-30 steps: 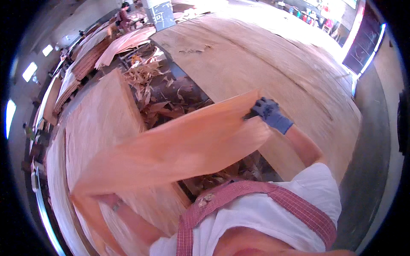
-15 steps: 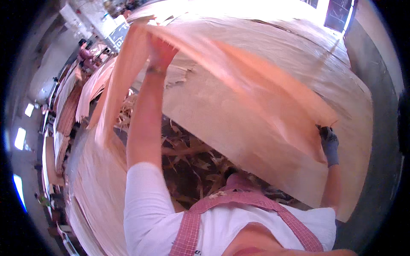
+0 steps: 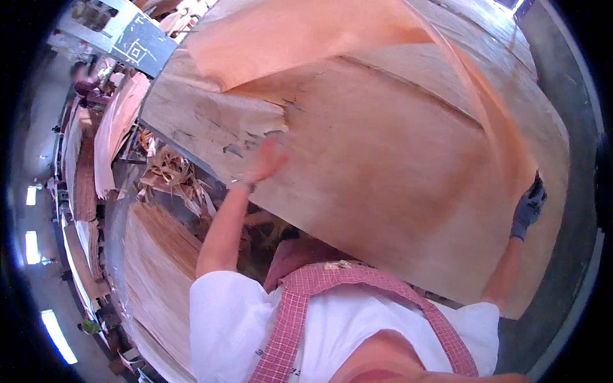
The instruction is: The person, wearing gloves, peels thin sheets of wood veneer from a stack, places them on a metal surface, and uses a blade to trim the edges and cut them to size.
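- A large thin veneer sheet (image 3: 396,172), pale orange-brown, filled the centre and right of the frame, lying spread over a broad stack of similar sheets (image 3: 185,121).
- The sheet's far edge curled upward at the top of the frame, and its right edge billowed up in a fold toward the right side.
- The left hand (image 3: 268,159), bare and blurred, was raised at centre left, just at the sheet's ragged left edge; its fingers looked spread and loose, though whether they touched the sheet could not be told.
- The right hand (image 3: 529,205), in a dark grey glove, sat at the right edge of the frame with its fingers closed on the sheet's right border.
- Below the stack's near edge, at centre left, lay a heap of broken veneer scraps (image 3: 169,179).
- A second pile of veneer (image 3: 156,268) sat at lower left, beside the person's left arm.
- In the upper left stood a grey machine housing (image 3: 143,41), with another person (image 3: 89,89) partly visible near it.
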`<action>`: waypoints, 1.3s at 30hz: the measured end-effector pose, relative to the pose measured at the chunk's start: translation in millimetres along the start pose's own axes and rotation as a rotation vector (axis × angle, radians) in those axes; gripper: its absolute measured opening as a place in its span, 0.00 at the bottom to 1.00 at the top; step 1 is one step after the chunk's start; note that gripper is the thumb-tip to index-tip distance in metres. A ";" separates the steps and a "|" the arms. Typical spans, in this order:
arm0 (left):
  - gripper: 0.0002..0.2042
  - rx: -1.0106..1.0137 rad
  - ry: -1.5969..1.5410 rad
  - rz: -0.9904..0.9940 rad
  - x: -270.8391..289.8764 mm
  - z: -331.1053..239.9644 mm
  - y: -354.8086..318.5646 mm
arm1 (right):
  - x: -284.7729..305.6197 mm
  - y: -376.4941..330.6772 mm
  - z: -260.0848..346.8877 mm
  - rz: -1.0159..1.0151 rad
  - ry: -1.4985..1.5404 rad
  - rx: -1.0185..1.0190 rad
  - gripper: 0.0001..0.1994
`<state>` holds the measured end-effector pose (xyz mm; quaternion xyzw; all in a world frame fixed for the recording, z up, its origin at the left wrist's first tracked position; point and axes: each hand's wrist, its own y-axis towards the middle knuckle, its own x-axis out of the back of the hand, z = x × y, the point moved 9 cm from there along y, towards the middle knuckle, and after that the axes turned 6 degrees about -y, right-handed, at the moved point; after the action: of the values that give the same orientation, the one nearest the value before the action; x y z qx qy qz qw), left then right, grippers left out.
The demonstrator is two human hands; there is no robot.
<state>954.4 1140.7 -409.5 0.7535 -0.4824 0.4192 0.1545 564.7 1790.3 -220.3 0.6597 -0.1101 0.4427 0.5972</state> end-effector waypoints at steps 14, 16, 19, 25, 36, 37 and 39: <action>0.32 -0.267 0.437 -0.162 159.7 166.0 68.4 | -210.2 -203.7 785.5 0.763 0.145 0.685 0.25; 0.32 -0.341 0.380 -0.128 159.2 160.4 68.8 | -213.5 -219.1 793.1 0.806 0.019 0.667 0.25; 0.32 -0.391 0.319 -0.103 160.6 157.3 76.5 | -198.4 -215.2 805.8 0.827 -0.027 0.654 0.23; 0.34 -0.396 0.381 -0.006 151.5 165.1 78.2 | -182.4 -207.5 803.9 0.936 0.052 0.586 0.25; 0.38 -0.417 0.367 0.015 144.4 170.2 81.0 | -172.8 -121.8 668.6 0.739 0.247 -0.142 0.20; 0.38 -0.413 0.363 0.018 143.6 171.1 82.8 | -185.1 -130.0 657.5 0.820 0.422 -0.277 0.20; 0.39 -0.400 0.332 0.028 143.4 167.4 85.3 | -207.6 -149.8 645.0 0.968 0.775 -0.549 0.20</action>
<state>988.5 906.9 -412.8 0.6222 -0.5339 0.4356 0.3716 836.4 1178.9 -404.4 0.1540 -0.2798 0.8206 0.4739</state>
